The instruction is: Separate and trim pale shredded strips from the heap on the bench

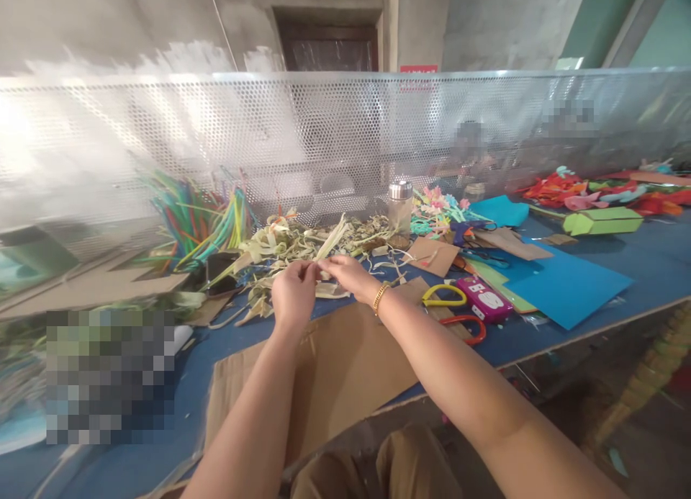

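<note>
Both my hands meet above the far edge of a brown cardboard sheet (345, 369). My left hand (294, 294) is closed, its thumb and finger pinched at the base of a pale husk strip (333, 238). Against it, my right hand (350, 274), with a gold bracelet at the wrist, pinches the same base. The strip points up and away, fanning at its tip. Behind and around the hands lies a heap of dried husks and leaves (270, 243). The exact grip point is small and partly hidden by the fingers.
Scissors with yellow (443, 295) and red handles (478, 330) lie right of the cardboard, beside a purple box (484, 299) and blue paper (566, 279). Coloured stems (183, 218) stand at the back left. A bottle (400, 200) stands before a perforated metal screen (216, 132).
</note>
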Available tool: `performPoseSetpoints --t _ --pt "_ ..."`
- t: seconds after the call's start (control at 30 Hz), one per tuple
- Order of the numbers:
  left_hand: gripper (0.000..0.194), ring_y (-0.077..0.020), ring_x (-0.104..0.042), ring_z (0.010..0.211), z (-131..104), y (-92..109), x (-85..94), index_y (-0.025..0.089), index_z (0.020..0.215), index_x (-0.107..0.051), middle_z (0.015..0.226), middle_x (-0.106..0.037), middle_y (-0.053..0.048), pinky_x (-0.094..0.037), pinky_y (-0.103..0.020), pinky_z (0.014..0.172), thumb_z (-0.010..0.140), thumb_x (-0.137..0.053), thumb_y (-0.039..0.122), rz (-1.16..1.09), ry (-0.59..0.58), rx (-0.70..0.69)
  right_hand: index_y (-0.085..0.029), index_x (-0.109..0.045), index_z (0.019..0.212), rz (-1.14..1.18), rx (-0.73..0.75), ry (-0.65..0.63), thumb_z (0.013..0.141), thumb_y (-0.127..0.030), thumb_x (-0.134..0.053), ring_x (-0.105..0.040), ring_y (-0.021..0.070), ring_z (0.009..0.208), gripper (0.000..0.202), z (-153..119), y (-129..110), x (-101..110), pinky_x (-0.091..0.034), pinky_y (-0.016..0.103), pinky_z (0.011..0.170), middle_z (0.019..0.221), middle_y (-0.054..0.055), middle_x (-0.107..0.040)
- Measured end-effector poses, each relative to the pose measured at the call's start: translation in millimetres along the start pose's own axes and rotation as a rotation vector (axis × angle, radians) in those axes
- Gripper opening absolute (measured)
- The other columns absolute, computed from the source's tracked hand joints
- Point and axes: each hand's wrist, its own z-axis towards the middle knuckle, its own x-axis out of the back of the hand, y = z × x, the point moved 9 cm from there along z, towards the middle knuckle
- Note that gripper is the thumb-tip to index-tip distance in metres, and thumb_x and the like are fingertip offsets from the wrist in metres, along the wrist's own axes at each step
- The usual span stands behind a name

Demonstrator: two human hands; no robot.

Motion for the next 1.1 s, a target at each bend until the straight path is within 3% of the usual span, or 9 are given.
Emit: performPoseSetpoints --t 0.13,0.4,0.47,0.57,0.67,0.77,0.87,1.0,1.1 --pt "0.023 -0.0177 -0.059 0.061 -5 13 -3.8 0.021 0.077 -0.068 0.070 -0.070 -0.003 -0.035 -0.026 0.056 0.082 -0.052 0.036 0.063 -0.047 -0.083 -0.015 -0.064 0.070 0.063 0.013 0.186 0.071 -0.046 -0.066 -0.044 0.0087 0.055 0.031 4 7 16 -0.034 0.021 0.054 0.058 -0.003 -0.054" --pt "0.019 -0.0214 -0.064 0.071 -8 16 -16.6 0.020 0.087 -0.069 0.074 -0.071 -0.006 -0.042 -0.027 0.064 0.076 -0.062 0.034 -0.095 -0.137 -0.109 -0.013 -0.066 0.071 0.121 -0.035 0.217 0.070 -0.036 -0.071 -0.050 0.0096 0.059 0.024 10 21 27 -0.039 0.021 0.057 0.060 -0.001 -0.058" --pt "0.019 -0.0207 -0.065 0.075 -7 11 -22.2 0.019 0.087 -0.067 0.077 -0.071 -0.006 -0.045 -0.027 0.068 0.075 -0.063 0.033 -0.340 -0.183 -0.018 -0.014 -0.063 0.070 0.177 -0.090 0.209 0.072 -0.035 -0.071 -0.044 0.0076 0.051 0.023 9 23 27 -0.034 0.020 0.050 0.055 -0.004 -0.053" --pt "0.013 -0.0177 -0.067 0.078 -9 -2 -33.5 0.016 0.085 -0.062 0.082 -0.070 -0.007 -0.049 -0.026 0.071 0.077 -0.058 0.025 -0.826 -0.265 0.233 -0.015 -0.058 0.069 0.349 -0.225 0.122 0.079 -0.030 -0.067 -0.031 0.0051 0.041 0.021 5 25 19 -0.022 0.020 0.040 0.049 -0.006 -0.048" --pt "0.012 -0.0154 -0.067 0.075 -14 -5 -41.3 0.014 0.084 -0.061 0.080 -0.069 -0.008 -0.051 -0.023 0.066 0.072 -0.059 0.012 -1.051 -0.363 0.413 -0.014 -0.057 0.070 0.493 -0.302 0.017 0.084 -0.024 -0.062 -0.033 0.0050 0.039 0.018 1 21 9 -0.018 0.018 0.036 0.050 -0.004 -0.052" --pt "0.015 -0.0132 -0.066 0.070 -15 -3 -41.2 0.012 0.081 -0.063 0.076 -0.068 -0.008 -0.051 -0.019 0.061 0.068 -0.063 0.005 -1.044 -0.419 0.423 -0.013 -0.058 0.073 0.538 -0.336 -0.097 0.088 -0.022 -0.058 -0.040 0.0058 0.041 0.018 -3 15 1 -0.020 0.017 0.034 0.054 0.000 -0.058" --pt "0.017 -0.0100 -0.062 0.064 -14 -3 -41.2 0.013 0.078 -0.064 0.073 -0.067 -0.005 -0.048 -0.017 0.058 0.063 -0.070 0.007 -0.967 -0.421 0.364 -0.013 -0.056 0.073 0.563 -0.357 -0.193 0.090 -0.022 -0.055 -0.036 0.0047 0.039 0.019 -6 12 -3 -0.016 0.016 0.033 0.054 -0.001 -0.057" --pt "0.021 -0.0108 -0.058 0.060 -5 -8 -37.9 0.016 0.074 -0.066 0.067 -0.065 -0.001 -0.043 -0.018 0.056 0.056 -0.078 0.018 -0.736 -0.360 0.222 -0.016 -0.049 0.069 0.614 -0.345 -0.290 0.086 -0.023 -0.062 -0.021 0.0028 0.036 0.023 -9 6 -7 -0.013 0.015 0.034 0.044 -0.011 -0.034" --pt "0.019 -0.0114 -0.052 0.056 3 -12 -26.7 0.016 0.066 -0.067 0.058 -0.060 0.000 -0.037 -0.021 0.051 0.063 -0.075 0.033 -0.491 -0.289 0.108 -0.017 -0.046 0.067 0.554 -0.314 -0.333 0.080 -0.027 -0.069 -0.016 0.0024 0.037 0.028 -10 3 -5 -0.011 0.015 0.035 0.046 -0.013 -0.026"
